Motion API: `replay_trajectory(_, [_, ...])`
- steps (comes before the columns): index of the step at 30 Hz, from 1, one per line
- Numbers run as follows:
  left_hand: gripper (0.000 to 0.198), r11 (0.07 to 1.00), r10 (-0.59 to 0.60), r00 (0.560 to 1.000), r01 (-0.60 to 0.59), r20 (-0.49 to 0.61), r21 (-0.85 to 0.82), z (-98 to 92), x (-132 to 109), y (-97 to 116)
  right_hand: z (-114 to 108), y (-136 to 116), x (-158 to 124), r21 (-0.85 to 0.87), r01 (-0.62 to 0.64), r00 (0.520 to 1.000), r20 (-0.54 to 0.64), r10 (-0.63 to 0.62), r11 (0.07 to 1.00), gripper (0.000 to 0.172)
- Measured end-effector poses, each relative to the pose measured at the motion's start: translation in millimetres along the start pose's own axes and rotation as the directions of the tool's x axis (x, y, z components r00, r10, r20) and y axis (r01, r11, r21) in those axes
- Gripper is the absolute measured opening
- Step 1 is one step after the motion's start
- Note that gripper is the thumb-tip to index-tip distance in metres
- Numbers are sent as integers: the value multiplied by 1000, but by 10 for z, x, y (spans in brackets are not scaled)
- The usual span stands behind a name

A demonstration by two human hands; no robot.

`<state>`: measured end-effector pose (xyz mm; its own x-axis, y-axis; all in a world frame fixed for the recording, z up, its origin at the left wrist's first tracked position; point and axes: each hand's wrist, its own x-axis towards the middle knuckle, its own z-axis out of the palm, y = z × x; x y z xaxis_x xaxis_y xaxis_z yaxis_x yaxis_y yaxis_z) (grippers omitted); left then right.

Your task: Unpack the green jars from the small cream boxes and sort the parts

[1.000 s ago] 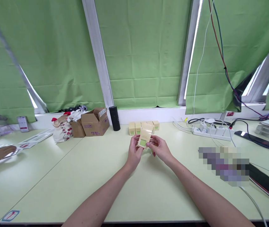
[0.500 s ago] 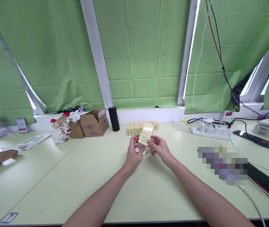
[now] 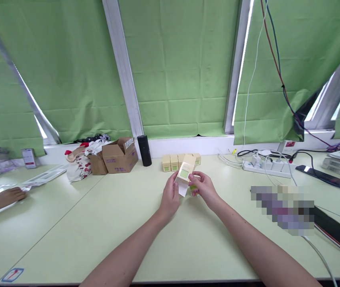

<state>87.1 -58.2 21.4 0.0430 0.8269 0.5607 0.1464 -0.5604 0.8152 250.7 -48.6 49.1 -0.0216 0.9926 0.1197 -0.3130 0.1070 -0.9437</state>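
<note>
The left hand (image 3: 170, 196) grips a small yellow carton (image 3: 187, 163), tilted between both hands, white flap (image 3: 183, 189) open! The right hand (image 3: 203, 188), thumb at the carton's edge, pinches a small green item (image 3: 193, 186), too small to identify. Matching cartons (image 3: 166, 162) stand just beyond. Apparently it's open-end work; the next move calls for a steady left hold and right-hand precision.

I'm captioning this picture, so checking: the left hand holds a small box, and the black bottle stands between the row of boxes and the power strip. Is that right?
Not quite: the head view shows the black bottle between the cardboard box and the row of boxes. The left hand does hold a small box.
</note>
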Motion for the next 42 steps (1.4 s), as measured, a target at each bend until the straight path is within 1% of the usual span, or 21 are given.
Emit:
replay_trajectory(5, [44, 1000, 3, 998, -3, -56, 6, -7, 30, 32, 22, -19, -22, -6, 7, 1000, 20, -7, 1000, 68])
replay_trajectory(7, [40, 1000, -1, 997, 0, -72, -15, -2, 45, 42, 35, -22, -32, -16, 7, 999, 35, -6, 1000, 68])
replay_trajectory(11, [39, 996, -38, 997, 33, -63, -81, 12, 60, 39, 41, -9, -40, -28, 3, 998, 61, -1, 1000, 71])
replay_trajectory(18, [51, 993, -47, 999, 46, -14, -110, 16, 54, 36, 22, -2, -30, -5, -5, 998, 59, 5, 1000, 75])
replay_trajectory(22, [40, 993, -15, 1000, 12, -20, -117, 10, 54, 36, 27, -11, -44, -8, -8, 997, 76, 9, 1000, 72])
replay_trajectory(25, [38, 995, -25, 998, 19, -53, -102, 8, 67, 36, 31, -4, -53, -17, -14, 995, 103, 16, 1000, 72])
replay_trajectory(29, [44, 992, -65, 997, 59, -51, -114, 9, 74, 61, 24, 3, -53, -17, -20, 992, 123, 22, 1000, 70])
replay_trajectory(34, [61, 987, -81, 996, 83, 20, -141, 20, 40, 104, 12, -17, -51, 5, -21, 993, 121, 20, 1000, 68])
replay_trajectory(38, [56, 971, -72, 996, 81, 46, -225, 29, 37, 94, 20, -36, -66, -13, -13, 992, 124, 14, 1000, 70])
replay_trajectory(42, [57, 938, -131, 991, 135, 35, -318, 25, 70, 84, 26, -33, -78, -39, 1, 994, 110, 3, 999, 69])
